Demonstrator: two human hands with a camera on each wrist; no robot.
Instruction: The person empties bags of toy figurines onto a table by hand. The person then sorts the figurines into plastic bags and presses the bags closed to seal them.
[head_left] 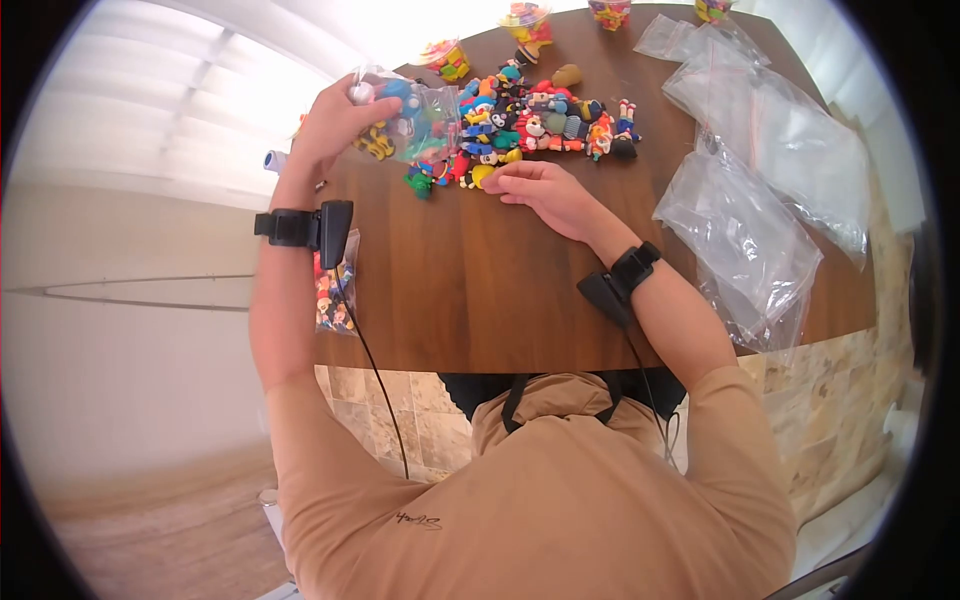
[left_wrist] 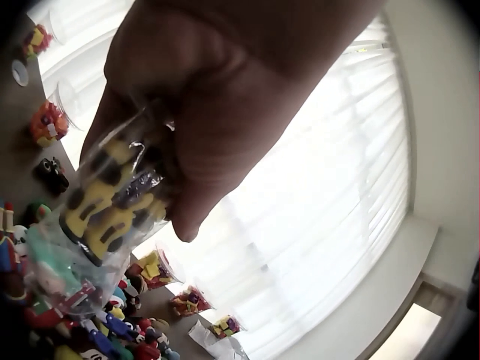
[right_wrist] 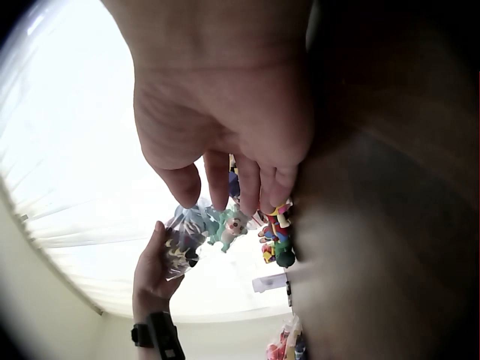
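My left hand (head_left: 335,122) grips a clear plastic bag (head_left: 440,112) above the far left of the table. Inside the bag are figurines, among them yellow-and-black ones (left_wrist: 112,210) and a mint-green one (left_wrist: 52,255). Low at the edge of the figurine pile (head_left: 535,125), my right hand (head_left: 548,195) has its fingers loosely extended and holds nothing. Its fingertips come close to a yellow figurine (head_left: 482,175) in the head view. The right wrist view shows the bag (right_wrist: 185,244) beyond the right fingers, raised in the left hand.
Empty clear bags (head_left: 740,230) lie spread along the table's right side. A filled bag of small figures (head_left: 336,290) sits by the left edge, near my left forearm. Several clear cups of colourful pieces (head_left: 527,28) stand along the far edge of the wooden table (head_left: 480,290).
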